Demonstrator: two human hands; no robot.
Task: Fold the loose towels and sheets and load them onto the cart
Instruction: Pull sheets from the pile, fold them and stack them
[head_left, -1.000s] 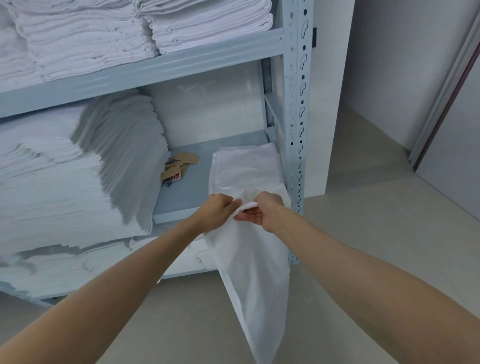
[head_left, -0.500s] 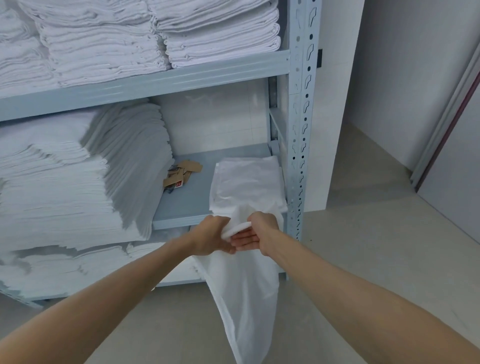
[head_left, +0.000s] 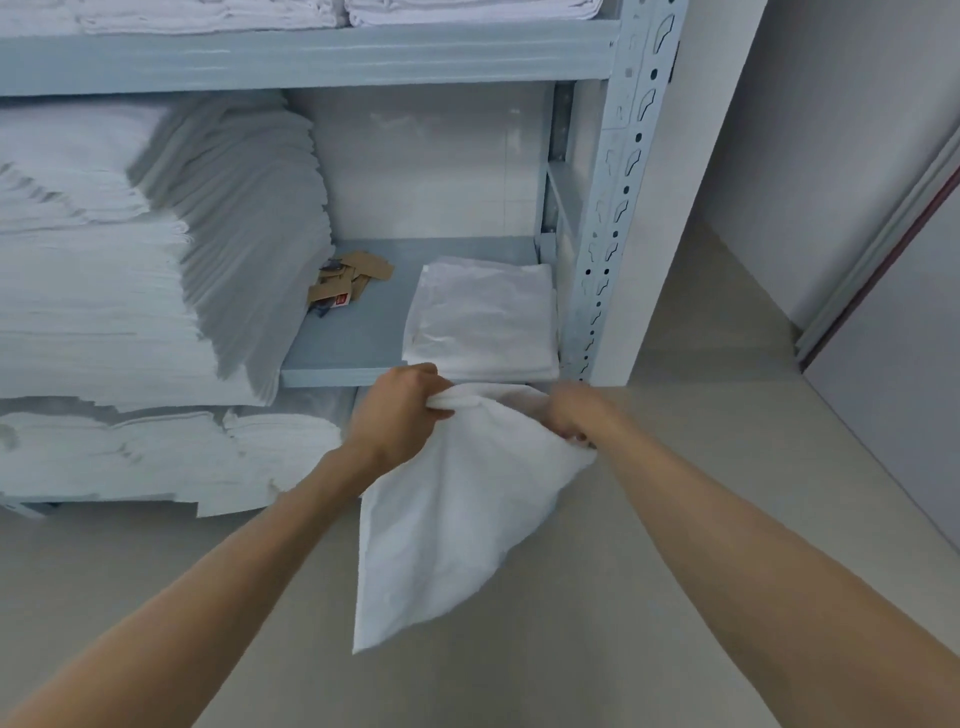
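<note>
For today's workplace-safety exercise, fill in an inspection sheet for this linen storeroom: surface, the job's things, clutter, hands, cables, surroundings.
Surface: grey metal shelf, partly bare; beige floor below.
Job's things: loose white towel hanging between both hands, in front of the shelf edge; folded white linen lying at the shelf's right end; tall stacks of folded linen on the left.
Clutter: brown cardboard tags scattered on the shelf.
Hands: left hand grips the towel's top edge; right hand holds its other end, blurred.
Cables: nothing seen.
Surroundings: perforated shelf upright, pale walls, door frame at right. No cart seen.
</note>
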